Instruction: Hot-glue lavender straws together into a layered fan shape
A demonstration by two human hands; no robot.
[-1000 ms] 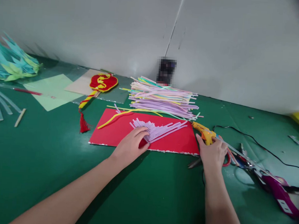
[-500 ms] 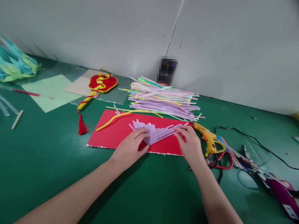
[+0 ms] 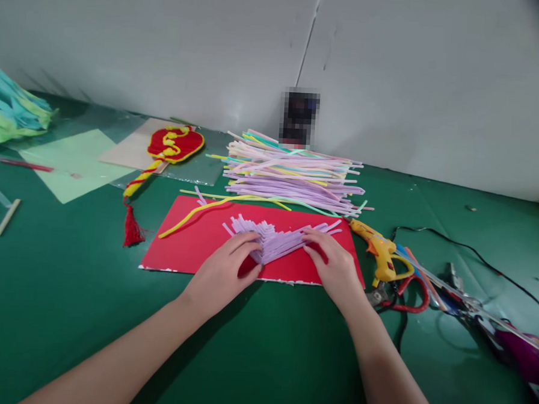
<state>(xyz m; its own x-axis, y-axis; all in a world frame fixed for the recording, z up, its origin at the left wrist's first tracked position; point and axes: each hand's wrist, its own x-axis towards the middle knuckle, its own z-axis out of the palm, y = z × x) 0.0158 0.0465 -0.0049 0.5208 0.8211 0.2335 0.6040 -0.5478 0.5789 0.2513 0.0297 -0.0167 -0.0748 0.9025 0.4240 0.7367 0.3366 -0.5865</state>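
A V-shaped piece of interlaced purple pipe cleaners (image 3: 279, 243) lies over the red board (image 3: 186, 246). My left hand (image 3: 228, 263) grips its left part near the lower point, thumb at the bottom and fingers on top. With fingers and thumb closed on the right-hand strands, my right hand (image 3: 332, 259) holds the other side. Loose strand ends stick out beyond both hands. A yellow pipe cleaner (image 3: 196, 213) lies bent across the board's upper left. Behind the board is a pile of pastel pipe cleaners (image 3: 293, 173).
To the right lie a yellow glue gun (image 3: 379, 250), red-handled scissors (image 3: 416, 297) and a black cord (image 3: 466, 248). A red and yellow fan (image 3: 175, 143) with a tassel rests at left, near green paper (image 3: 75, 161). A grey wall (image 3: 169, 52) rises behind the green table (image 3: 86, 325).
My right hand has slid inward along the purple strands, so more of their ends show past it. My left hand keeps its hold. The view has shifted slightly.
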